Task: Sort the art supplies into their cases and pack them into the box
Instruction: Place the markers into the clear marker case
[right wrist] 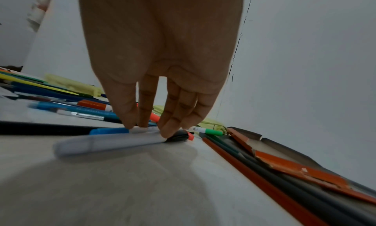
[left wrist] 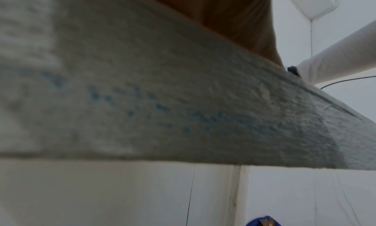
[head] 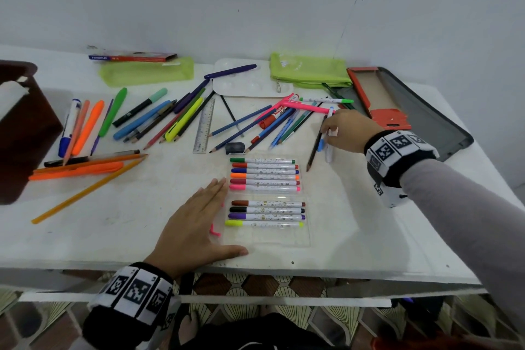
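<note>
— What lies around the clear marker case [head: 265, 239]?

— Loose pencils and pens crowd the white table [head: 113, 224] behind it: a steel ruler [head: 205, 125], a dark eraser [head: 235, 147], two soft green pouches [head: 308, 71], a white palette [head: 250, 84].

— And the hands?

— The left hand [head: 196, 224] lies flat, fingers straight, against the case's left edge. The right hand [head: 348, 132] reaches past a dark pencil [head: 314, 150], fingertips [right wrist: 168, 131] pinching a smooth white marker [right wrist: 109, 141] with a blue-capped one [right wrist: 109, 131] beside it.
</note>
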